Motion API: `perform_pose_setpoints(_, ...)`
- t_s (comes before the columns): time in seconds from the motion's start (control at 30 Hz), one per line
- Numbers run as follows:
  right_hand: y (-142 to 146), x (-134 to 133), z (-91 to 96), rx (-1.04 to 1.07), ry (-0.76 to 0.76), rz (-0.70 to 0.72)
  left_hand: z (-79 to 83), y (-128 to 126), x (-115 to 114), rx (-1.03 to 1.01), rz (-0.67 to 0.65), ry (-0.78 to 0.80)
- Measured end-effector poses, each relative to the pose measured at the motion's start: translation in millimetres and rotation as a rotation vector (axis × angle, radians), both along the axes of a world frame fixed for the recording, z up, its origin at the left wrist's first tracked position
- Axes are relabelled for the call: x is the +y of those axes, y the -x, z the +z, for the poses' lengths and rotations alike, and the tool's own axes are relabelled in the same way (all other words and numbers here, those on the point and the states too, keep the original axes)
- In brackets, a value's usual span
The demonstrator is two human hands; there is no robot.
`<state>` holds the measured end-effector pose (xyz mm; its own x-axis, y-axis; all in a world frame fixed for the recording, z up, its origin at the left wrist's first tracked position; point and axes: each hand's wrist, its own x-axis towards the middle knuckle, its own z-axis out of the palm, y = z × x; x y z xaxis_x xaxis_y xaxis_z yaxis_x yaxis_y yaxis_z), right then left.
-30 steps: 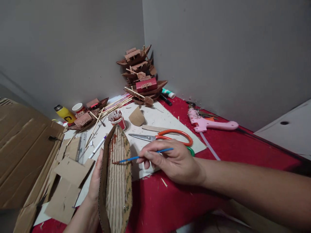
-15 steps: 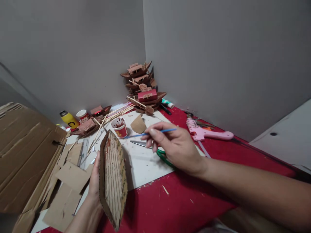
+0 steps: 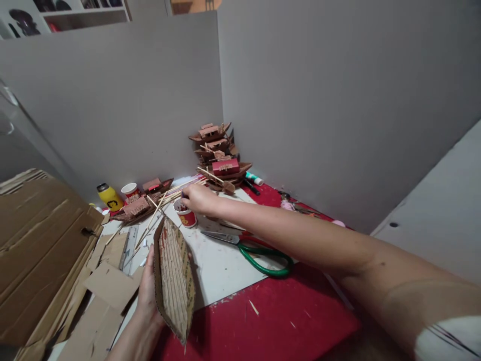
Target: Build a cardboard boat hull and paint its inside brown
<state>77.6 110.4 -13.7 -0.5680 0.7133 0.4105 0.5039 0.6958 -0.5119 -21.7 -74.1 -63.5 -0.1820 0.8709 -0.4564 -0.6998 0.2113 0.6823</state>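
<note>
My left hand (image 3: 148, 288) is wrapped around a cardboard boat hull (image 3: 175, 281), holding it upright with its open inside facing me. Reddish-brown paint marks the inside near its far tip. My right hand (image 3: 201, 199) is closed at the rim of a red-and-white paper cup (image 3: 187, 218) smeared inside with dark red paint. The thin blue paintbrush in those fingers is mostly hidden now. Below my right forearm lie green-handled scissors (image 3: 266, 260) on the white sheet (image 3: 221, 281), blades pointing left.
Finished brown model boats (image 3: 225, 168) are stacked in the corner, with more boats (image 3: 137, 208) at left. Thin wooden sticks (image 3: 184, 189), a yellow bottle (image 3: 109, 197) and another cup (image 3: 130, 190) stand behind. Cardboard pieces (image 3: 110, 281) and a large cardboard box (image 3: 45, 250) occupy the left.
My right hand has moved forward and left with the paintbrush, from above the scissors to the paper cup. The left hand still holds the hull. The view has tilted upward.
</note>
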Motion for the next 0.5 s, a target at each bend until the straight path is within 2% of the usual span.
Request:
perform_pose_setpoints(0.13, 3.7, 5.2, 0.7, 0.053, 0.041, -0.020, -0.7, 0.4, 0.0, -0.040, -0.052, -0.038)
perform_pose_setpoints(0.27, -5.7, 4.8, 1.9, 0.233, 0.090, -0.062, -4.7, 2.0, 0.7, -0.031, -0.081, -0.071)
perform_pose_setpoints(0.5, -28.2, 7.0, -11.0, 0.696, 0.384, -0.142, -9.2, 4.5, 1.1, -0.042, -0.046, -0.070)
